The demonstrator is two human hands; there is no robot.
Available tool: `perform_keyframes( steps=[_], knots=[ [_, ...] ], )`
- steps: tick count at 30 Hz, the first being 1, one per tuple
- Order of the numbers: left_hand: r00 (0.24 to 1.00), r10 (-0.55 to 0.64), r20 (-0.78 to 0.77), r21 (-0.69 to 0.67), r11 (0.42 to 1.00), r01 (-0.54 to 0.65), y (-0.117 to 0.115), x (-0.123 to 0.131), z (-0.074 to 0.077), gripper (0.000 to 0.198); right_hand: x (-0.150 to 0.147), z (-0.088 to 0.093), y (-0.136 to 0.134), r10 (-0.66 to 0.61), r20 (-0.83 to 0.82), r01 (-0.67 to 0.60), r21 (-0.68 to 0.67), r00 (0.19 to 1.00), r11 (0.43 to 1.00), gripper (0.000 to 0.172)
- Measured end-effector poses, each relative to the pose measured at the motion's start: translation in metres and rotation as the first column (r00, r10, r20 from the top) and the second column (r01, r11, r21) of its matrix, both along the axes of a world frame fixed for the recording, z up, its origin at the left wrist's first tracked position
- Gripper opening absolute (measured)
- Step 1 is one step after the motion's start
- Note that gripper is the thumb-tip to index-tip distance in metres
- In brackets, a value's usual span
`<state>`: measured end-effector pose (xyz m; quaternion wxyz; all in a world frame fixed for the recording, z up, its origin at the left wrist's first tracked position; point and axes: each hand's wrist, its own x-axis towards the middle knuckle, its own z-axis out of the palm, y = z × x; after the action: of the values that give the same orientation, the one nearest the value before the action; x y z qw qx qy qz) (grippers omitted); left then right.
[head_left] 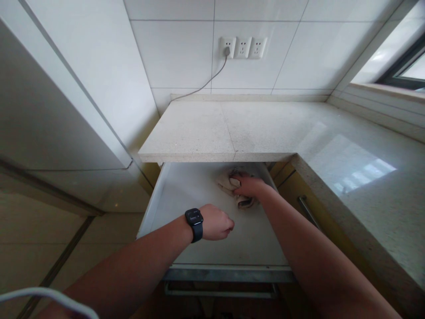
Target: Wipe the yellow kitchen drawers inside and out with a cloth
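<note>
A beige cleaning cloth [226, 182] lies bunched on the bottom of a pulled-out white drawer [186, 190], toward its back right. My right hand [249, 185] grips the cloth, fingers curled into its folds and partly hidden by them. Over the front middle of the drawer is my left hand [215, 223], with its fingers curled in and nothing visible in them. A black smartwatch [195, 221] is strapped on my left wrist.
A pale stone countertop [199, 128] overhangs the drawer's back and turns along the right. Wall sockets [243, 48] hold a plug with a grey cord [212, 77]. Tall white cabinet [83, 53] at left; cupboard handle [308, 210] at right. A white cable [49, 293] crosses the lower left.
</note>
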<state>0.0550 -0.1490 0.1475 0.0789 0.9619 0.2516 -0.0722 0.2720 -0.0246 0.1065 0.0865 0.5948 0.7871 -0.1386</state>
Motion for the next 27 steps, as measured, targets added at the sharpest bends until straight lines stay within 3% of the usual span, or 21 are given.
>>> perform_keyframes(
  steps=[6,11,15,19,22,24,27],
  knots=[
    [1.000,0.002,0.001,-0.009,1.000,-0.002,-0.001,0.000,0.001,0.026,0.016,-0.020,0.011,-0.295,0.005,0.293,0.108,0.956,0.950,0.075],
    [1.000,0.003,-0.020,-0.019,1.000,-0.004,0.000,0.001,0.006,0.026,0.007,-0.034,0.019,-0.344,-0.062,0.350,0.156,0.937,0.924,0.066],
    [0.999,0.008,-0.045,-0.039,0.999,-0.010,0.000,0.002,0.007,0.026,-0.014,-0.033,0.019,-0.283,-0.085,0.293,0.153,0.955,0.944,0.067],
    [0.999,0.011,-0.039,-0.043,0.999,-0.012,0.000,0.002,0.003,0.024,-0.035,-0.028,0.011,-0.016,-0.126,0.034,0.135,0.992,0.990,0.074],
    [1.000,0.008,-0.025,-0.035,0.999,-0.008,0.001,0.002,0.001,0.024,-0.043,-0.025,0.004,0.137,-0.145,-0.121,0.113,0.980,0.986,0.079],
    [1.000,0.005,-0.024,-0.031,1.000,-0.006,0.001,0.002,0.001,0.024,-0.043,-0.023,0.004,0.125,-0.130,-0.113,0.097,0.983,0.989,0.080],
    [1.000,0.000,-0.028,-0.024,1.000,-0.001,0.001,0.001,0.001,0.025,-0.035,-0.023,0.008,-0.011,-0.095,0.021,0.105,0.995,0.994,0.079]
  ],
)
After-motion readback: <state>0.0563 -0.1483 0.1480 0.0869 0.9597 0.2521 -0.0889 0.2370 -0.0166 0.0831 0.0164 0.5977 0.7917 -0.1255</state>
